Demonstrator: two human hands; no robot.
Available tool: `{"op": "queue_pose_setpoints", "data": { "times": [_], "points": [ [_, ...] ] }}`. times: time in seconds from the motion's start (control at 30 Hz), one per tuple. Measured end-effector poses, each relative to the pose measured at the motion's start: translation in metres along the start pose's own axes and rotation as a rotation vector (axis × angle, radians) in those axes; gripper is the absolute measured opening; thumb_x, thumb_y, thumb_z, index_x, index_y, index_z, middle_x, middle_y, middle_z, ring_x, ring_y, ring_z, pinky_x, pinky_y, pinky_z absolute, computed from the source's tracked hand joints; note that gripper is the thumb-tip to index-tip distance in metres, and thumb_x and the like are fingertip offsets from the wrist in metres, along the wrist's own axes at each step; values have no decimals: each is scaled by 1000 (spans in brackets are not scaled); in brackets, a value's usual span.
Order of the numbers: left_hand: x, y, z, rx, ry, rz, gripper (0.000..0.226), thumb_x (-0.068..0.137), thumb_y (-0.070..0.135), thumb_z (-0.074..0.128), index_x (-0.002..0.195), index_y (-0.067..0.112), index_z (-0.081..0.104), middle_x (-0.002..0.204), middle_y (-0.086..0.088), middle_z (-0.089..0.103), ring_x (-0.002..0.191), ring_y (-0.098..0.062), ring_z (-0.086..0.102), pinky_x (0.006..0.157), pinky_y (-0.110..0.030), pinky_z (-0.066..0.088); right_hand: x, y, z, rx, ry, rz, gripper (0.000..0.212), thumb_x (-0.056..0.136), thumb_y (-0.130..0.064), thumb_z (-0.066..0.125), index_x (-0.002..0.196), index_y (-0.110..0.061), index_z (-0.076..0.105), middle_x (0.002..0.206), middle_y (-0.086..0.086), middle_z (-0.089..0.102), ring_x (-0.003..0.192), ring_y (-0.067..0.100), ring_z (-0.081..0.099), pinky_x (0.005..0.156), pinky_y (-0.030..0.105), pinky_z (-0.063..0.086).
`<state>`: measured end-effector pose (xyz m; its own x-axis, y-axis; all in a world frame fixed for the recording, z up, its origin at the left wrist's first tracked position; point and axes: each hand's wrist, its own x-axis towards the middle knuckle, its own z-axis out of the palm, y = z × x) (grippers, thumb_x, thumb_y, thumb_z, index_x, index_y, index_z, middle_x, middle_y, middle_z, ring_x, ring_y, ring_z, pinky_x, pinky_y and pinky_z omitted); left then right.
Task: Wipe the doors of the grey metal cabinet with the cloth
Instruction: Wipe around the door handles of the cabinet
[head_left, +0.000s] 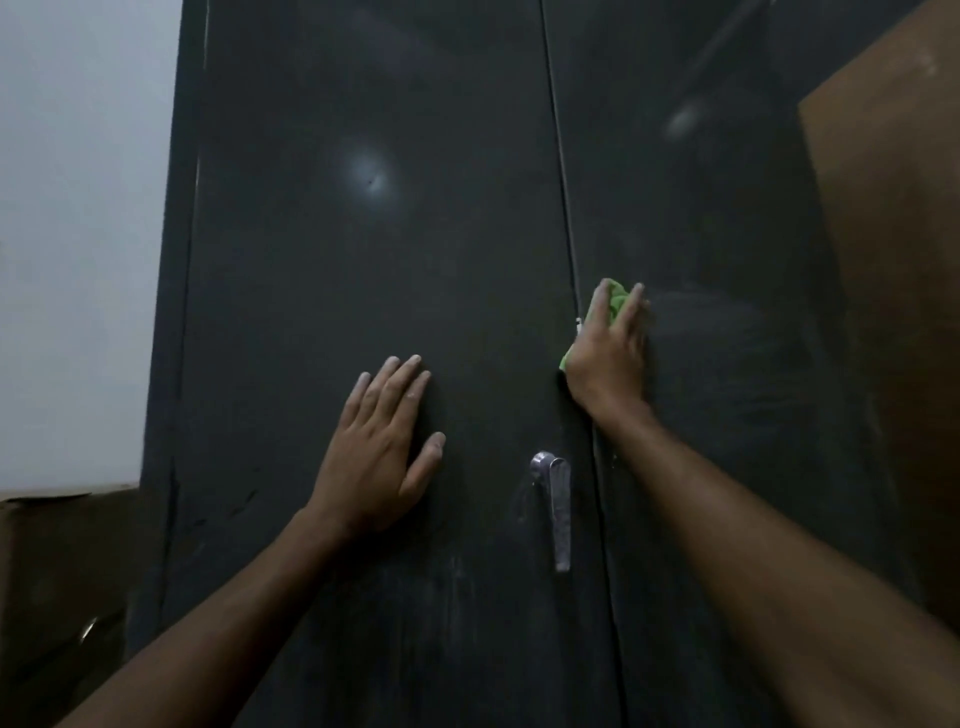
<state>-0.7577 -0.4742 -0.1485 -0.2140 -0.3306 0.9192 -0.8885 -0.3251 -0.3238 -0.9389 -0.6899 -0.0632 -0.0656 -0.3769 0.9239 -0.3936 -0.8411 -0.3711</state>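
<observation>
The dark grey metal cabinet fills the view, with a left door (363, 260) and a right door (727, 312) that meet at a vertical seam. My right hand (610, 358) presses a bright green cloth (615, 301) flat against the right door, just beside the seam and above the handle. Only the cloth's top and lower left corner show past my fingers. My left hand (382, 447) lies flat on the left door, fingers spread, holding nothing. A chrome lever handle (556, 504) hangs on the left door near the seam, below and between both hands.
A pale wall (78, 234) stands left of the cabinet. A brown cardboard box (57, 571) sits at lower left against the cabinet's side. A brown board or box (893, 312) leans close on the right, over the right door's edge. Dusty smears mark the lower left door.
</observation>
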Motion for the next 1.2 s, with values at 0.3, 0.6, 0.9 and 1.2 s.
{"op": "queue_pose_setpoints", "data": {
  "times": [0.3, 0.6, 0.9, 1.2],
  "points": [
    [44, 35, 22, 13, -51, 84, 73, 105, 52, 33, 162, 7, 33, 173, -10, 23, 163, -22, 9, 133, -43, 5, 24, 57, -18, -40, -98, -298, 60, 103, -12, 31, 161, -16, 17, 166, 26, 4, 153, 45, 10, 124, 56, 15],
    [91, 70, 40, -57, -25, 98, 69, 106, 48, 31, 160, 6, 36, 170, -11, 30, 162, -22, 13, 133, -41, 4, -19, 83, -13, -2, -172, -565, 63, 103, -18, 40, 162, -21, 17, 170, 14, -1, 157, 33, -2, 127, 45, 3],
    [141, 115, 74, -57, -59, 123, 73, 102, 47, 30, 161, 5, 35, 170, -12, 30, 162, -25, 13, 133, -43, 3, 32, 94, -14, 54, -16, -256, 61, 101, -24, 31, 160, -14, 26, 168, 22, 5, 156, 39, 4, 128, 48, 7],
    [149, 113, 92, 160, -38, 179, 77, 104, 53, 30, 162, 3, 30, 171, -15, 26, 161, -27, 16, 132, -49, 8, 105, 181, -40, 41, 136, 264, 56, 102, -19, 35, 157, -11, 32, 165, 27, 15, 150, 45, 23, 123, 49, 20]
  ]
}}
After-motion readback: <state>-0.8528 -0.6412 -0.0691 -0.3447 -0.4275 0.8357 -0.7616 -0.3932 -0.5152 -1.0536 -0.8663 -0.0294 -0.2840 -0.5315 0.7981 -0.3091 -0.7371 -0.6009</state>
